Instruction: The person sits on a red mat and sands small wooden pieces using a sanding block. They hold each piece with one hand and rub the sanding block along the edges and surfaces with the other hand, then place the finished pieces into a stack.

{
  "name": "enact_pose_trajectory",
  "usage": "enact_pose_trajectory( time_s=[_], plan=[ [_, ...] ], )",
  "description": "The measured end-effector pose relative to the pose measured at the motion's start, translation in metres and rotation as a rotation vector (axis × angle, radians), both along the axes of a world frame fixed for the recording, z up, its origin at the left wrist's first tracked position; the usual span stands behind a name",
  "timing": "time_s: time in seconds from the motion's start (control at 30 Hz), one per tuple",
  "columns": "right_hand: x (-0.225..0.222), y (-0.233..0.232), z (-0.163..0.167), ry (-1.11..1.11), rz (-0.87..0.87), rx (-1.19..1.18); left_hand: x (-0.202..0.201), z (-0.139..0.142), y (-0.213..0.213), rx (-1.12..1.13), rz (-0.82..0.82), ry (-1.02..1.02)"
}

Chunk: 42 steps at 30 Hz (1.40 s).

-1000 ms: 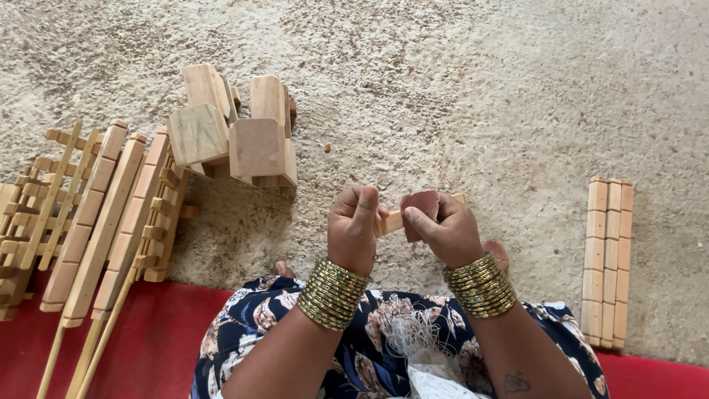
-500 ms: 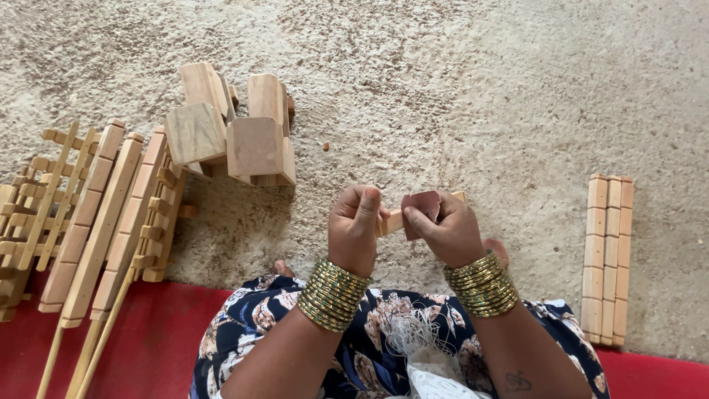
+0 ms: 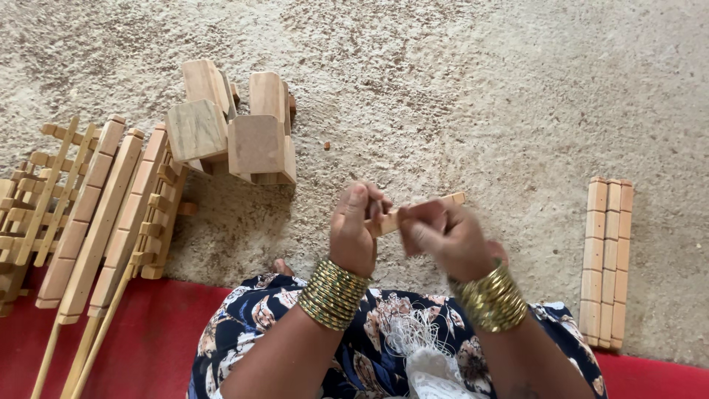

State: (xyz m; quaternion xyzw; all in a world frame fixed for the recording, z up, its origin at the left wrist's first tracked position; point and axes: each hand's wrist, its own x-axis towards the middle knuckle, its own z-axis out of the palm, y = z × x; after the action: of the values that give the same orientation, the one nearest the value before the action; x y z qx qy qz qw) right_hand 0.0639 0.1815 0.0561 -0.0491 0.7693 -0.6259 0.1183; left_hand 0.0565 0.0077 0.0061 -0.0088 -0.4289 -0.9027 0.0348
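My left hand and my right hand meet in front of me, both closed on one small light wooden stick. Its notched end pokes out to the right, above my right fingers. The right hand looks blurred. Whether it also holds the small reddish-brown piece seen before is hidden by the fingers. Gold bangles stack on both wrists. My lap is covered by dark floral cloth.
Chunky wooden blocks stand on the rough concrete floor at upper left. Long notched wooden bars and thin rods lie at left, partly on a red mat. A row of notched sticks lies at right.
My right hand has slid right and down along the stick, so more of the stick shows. The reddish-brown piece it pinched is no longer visible. My left hand stays in place.
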Motion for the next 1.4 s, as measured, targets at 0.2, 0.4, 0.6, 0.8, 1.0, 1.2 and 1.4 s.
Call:
enact_pose_trajectory(
  time_s=[0.2, 0.4, 0.6, 0.8, 1.0, 1.2, 1.4],
  plan=[
    [0.021, -0.024, 0.012, 0.274, -0.077, 0.165, 0.011, 0.016, 0.002, -0.080, -0.117, 0.018],
    [0.018, -0.019, 0.024, 0.136, 0.144, 0.103, 0.009, 0.025, 0.000, -0.161, -0.118, 0.031],
    [0.015, -0.022, 0.011, 0.133, 0.055, -0.052, 0.008, 0.019, -0.001, 0.014, -0.159, 0.006],
    [-0.020, -0.010, -0.036, 0.035, -0.146, 0.130, -0.011, 0.011, -0.002, 0.249, 0.068, -0.231],
    [-0.058, 0.012, -0.078, -0.011, -0.431, 0.516, -0.038, -0.003, -0.016, 0.463, 0.392, -0.254],
    [-0.035, -0.025, -0.077, 0.576, -0.321, 0.431, -0.048, -0.017, -0.005, 0.369, 0.251, -0.016],
    [-0.026, -0.031, -0.088, 1.035, -0.095, 0.571, -0.037, -0.010, 0.001, 0.309, 0.059, 0.188]
  ],
)
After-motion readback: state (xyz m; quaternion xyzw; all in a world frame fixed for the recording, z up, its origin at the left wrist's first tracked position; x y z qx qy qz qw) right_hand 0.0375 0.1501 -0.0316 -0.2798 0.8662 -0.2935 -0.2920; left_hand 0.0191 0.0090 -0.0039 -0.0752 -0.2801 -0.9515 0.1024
